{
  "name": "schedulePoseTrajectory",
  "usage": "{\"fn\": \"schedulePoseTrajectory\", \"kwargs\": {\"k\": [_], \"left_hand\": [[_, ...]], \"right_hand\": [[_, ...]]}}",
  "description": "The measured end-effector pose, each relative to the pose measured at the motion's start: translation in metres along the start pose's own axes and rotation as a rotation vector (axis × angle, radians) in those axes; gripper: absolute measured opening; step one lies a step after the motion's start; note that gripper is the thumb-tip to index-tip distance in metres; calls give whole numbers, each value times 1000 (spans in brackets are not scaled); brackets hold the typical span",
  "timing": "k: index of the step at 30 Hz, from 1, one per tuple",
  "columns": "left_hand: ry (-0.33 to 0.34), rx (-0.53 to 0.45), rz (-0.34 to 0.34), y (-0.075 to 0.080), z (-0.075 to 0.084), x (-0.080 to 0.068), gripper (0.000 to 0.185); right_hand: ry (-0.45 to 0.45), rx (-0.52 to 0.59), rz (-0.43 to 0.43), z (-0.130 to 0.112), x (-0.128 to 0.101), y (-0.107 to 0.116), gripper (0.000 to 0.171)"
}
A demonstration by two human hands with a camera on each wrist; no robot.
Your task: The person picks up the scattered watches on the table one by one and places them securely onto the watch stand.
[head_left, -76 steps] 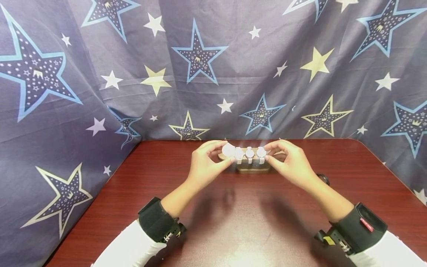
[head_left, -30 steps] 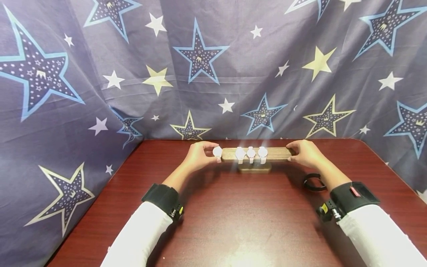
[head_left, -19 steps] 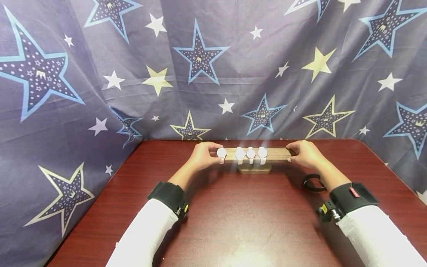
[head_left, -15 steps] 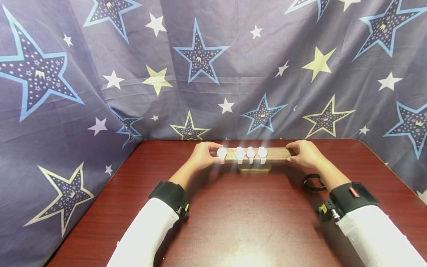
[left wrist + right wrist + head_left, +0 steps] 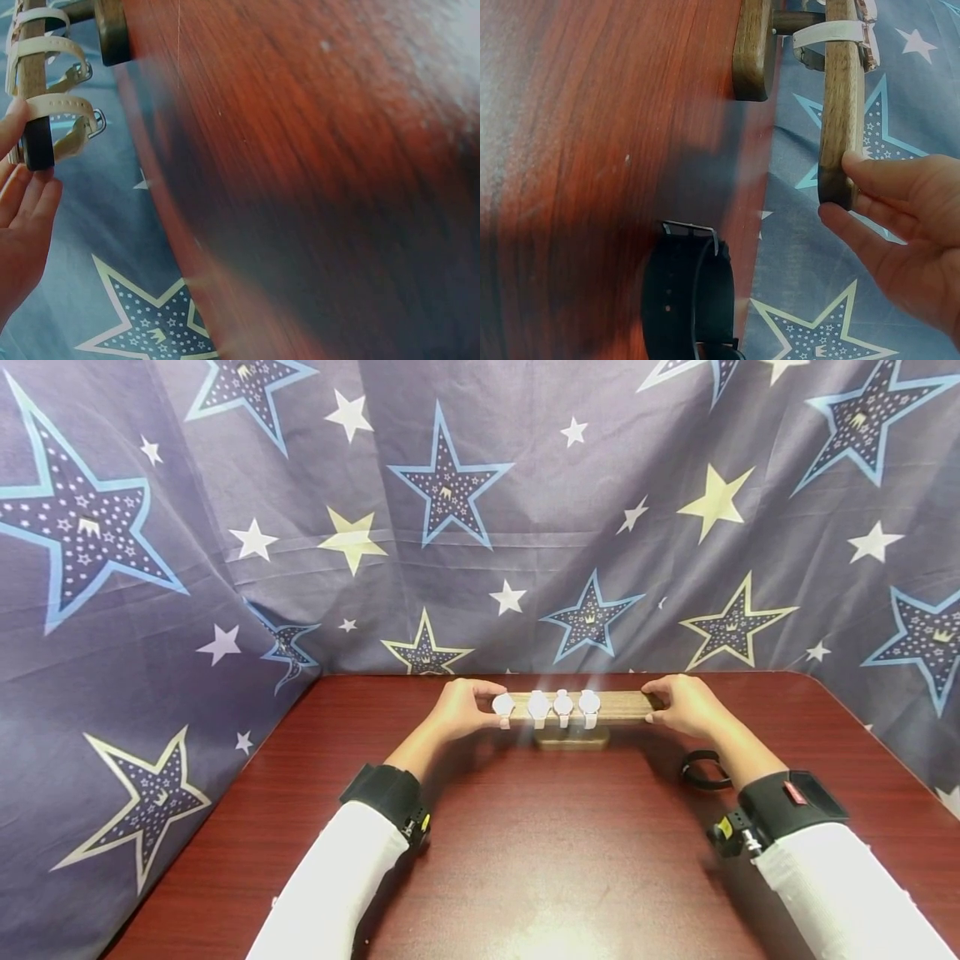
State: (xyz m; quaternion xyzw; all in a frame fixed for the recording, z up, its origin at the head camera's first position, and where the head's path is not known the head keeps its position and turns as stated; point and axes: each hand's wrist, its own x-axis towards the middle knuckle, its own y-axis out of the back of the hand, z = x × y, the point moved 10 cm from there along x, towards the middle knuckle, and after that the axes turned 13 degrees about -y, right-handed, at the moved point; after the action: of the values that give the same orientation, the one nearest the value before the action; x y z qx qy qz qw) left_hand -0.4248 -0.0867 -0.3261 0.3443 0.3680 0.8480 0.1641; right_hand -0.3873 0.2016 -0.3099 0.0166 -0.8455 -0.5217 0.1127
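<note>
A wooden watch stand holds a horizontal bar (image 5: 632, 705) above its base (image 5: 572, 738). Several pale watches hang on the bar, their straps looped round it. At its left end my left hand (image 5: 455, 708) pinches the leftmost watch (image 5: 503, 705); in the left wrist view that watch's cream strap (image 5: 56, 105) encircles the bar, with the thumb against it and the fingers at the bar's tip. My right hand (image 5: 686, 706) grips the bar's right end between thumb and fingers, clearest in the right wrist view. The watch faces are washed out by glare.
A black-strapped watch (image 5: 670, 300) stands on its looped strap on the red-brown table (image 5: 525, 860), near my right wrist. Behind and left of the table hangs a star-patterned curtain (image 5: 525, 552).
My left hand has slid the leftmost watch rightward along the bar, closer to the others. Earlier, my right hand moved from the rightmost watch out to the bar's right end, where it stays.
</note>
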Motion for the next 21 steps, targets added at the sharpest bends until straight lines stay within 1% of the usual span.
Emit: {"fn": "schedulePoseTrajectory", "kwargs": {"k": [3,7,16,21], "left_hand": [[-9,50,-7,0,1,2,51],[-24,91,-18,-1,3,5,52],[-35,76,-29,-6,5,10,53],[-59,86,-44,-8,9,12,52]], "right_hand": [[6,-8,-5,-1,1,0,37],[20,-17,-6,-2,2,0,37],[29,-33,-4,-4,2,1,38],[32,-36,-9,-4,2,0,38]]}}
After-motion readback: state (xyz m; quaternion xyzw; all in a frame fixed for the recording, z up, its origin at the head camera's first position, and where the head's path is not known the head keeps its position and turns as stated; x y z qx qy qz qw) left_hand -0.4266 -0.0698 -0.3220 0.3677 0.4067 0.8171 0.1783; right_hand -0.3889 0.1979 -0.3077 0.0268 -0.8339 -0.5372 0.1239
